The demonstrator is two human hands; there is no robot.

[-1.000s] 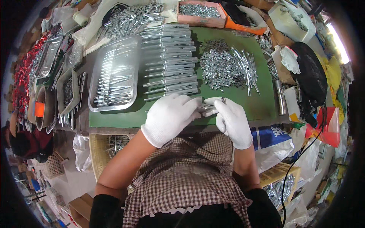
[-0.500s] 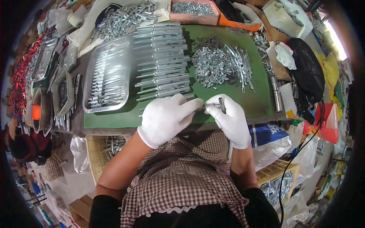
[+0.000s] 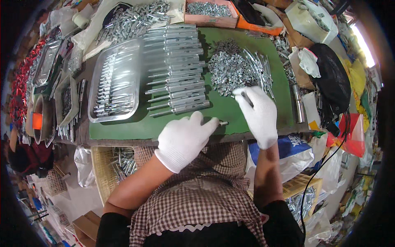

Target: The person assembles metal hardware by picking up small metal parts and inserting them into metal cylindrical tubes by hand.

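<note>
My left hand point(image 3: 185, 140), in a white glove, rests at the front edge of the green mat point(image 3: 214, 113) and is closed around a small metal part point(image 3: 223, 122) whose tip pokes out past the fingers. My right hand point(image 3: 260, 116), also gloved, is farther up the mat at the near edge of a heap of small metal pieces and pins point(image 3: 232, 70). It pinches a thin metal pin point(image 3: 247, 98) between its fingers. A row of finished metal tubes point(image 3: 177, 66) lies left of the heap.
A shiny metal tray point(image 3: 117, 82) with more tubes sits on the mat's left. A pink box of screws point(image 3: 210, 8), a black bag point(image 3: 333, 78), a metal cylinder point(image 3: 298, 103) and a basket of parts point(image 3: 119, 164) below the table surround the work area.
Both hands were joined at the mat's front edge. My right hand has since moved away, up and right to the heap, while my left hand stays low with its part.
</note>
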